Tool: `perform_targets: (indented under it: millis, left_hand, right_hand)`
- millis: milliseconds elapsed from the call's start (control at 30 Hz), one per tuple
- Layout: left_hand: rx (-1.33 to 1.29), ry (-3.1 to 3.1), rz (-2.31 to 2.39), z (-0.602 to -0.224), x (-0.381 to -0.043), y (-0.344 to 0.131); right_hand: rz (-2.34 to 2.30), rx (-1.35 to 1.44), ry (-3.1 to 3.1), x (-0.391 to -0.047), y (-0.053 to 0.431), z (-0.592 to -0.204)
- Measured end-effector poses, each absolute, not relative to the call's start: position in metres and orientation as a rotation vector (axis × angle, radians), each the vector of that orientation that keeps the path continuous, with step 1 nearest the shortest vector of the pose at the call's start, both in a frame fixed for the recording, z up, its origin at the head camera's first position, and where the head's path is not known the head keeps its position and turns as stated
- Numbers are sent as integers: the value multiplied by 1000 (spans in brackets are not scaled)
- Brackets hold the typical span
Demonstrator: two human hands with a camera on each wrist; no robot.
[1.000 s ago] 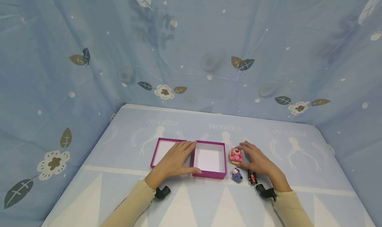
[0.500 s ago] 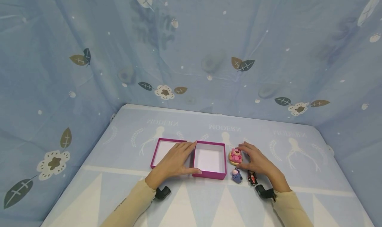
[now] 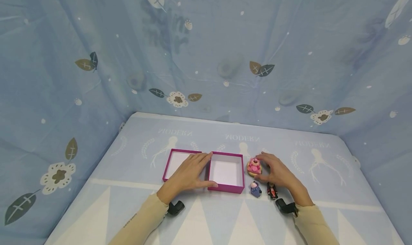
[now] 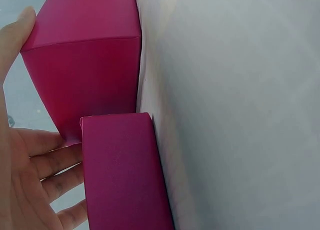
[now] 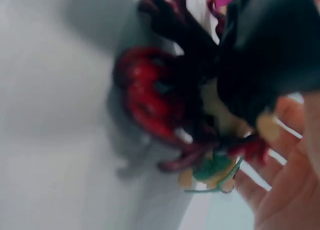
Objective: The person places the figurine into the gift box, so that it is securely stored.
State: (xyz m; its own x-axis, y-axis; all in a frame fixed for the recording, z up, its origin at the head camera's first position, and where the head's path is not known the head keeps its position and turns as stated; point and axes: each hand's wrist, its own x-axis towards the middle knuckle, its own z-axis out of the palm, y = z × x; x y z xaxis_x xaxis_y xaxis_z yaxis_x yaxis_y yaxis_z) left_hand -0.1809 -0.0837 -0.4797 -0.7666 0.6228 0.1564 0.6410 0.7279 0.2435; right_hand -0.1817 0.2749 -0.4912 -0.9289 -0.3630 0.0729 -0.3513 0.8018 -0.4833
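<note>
My left hand [image 3: 187,174] spans the left side of an open magenta box [image 3: 226,189] with a white inside. In the left wrist view its thumb is at one corner of the box [image 4: 82,79], the fingertips at another. A shallower magenta lid [image 3: 166,166] lies beside the box, partly behind the hand. My right hand [image 3: 279,171] pinches a pink bear figurine [image 3: 254,168] on a yellow base, right of the box. The right wrist view shows a blurred red and black figurine [image 5: 150,92] close up, with part of the hand [image 5: 290,185] behind.
A small blue-purple figurine [image 3: 255,190] stands in front of the bear. The dark red and black figurine [image 3: 272,191] lies under the right hand, near the black wrist camera [image 3: 284,206]. Patterned cloth [image 3: 206,59] rises behind the table [image 3: 286,137].
The bear figurine has tipped slightly back, and the right fingertips have shifted a little with it. The left hand, box and lid have stayed in place.
</note>
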Motion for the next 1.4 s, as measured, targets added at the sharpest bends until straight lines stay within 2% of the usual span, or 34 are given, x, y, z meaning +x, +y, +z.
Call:
perform_targets:
  millis: [367, 567, 800, 1400]
  left_hand:
    - [-1040, -2864, -481, -480, -180, -84]
    - [-1033, -2867, -505, -481, -181, -84]
    - [-1038, -2837, -537, -483, -183, -84]
    - [-1037, -2835, -559, -486, -184, -83]
  right_hand:
    - [-803, -579, 2989, -179, 276, -476]
    - [-882, -669, 2996, -180, 273, -466]
    - [-949, -778, 2993, -179, 264, -453]
    - [-1007, -814, 2949, -184, 238, -439]
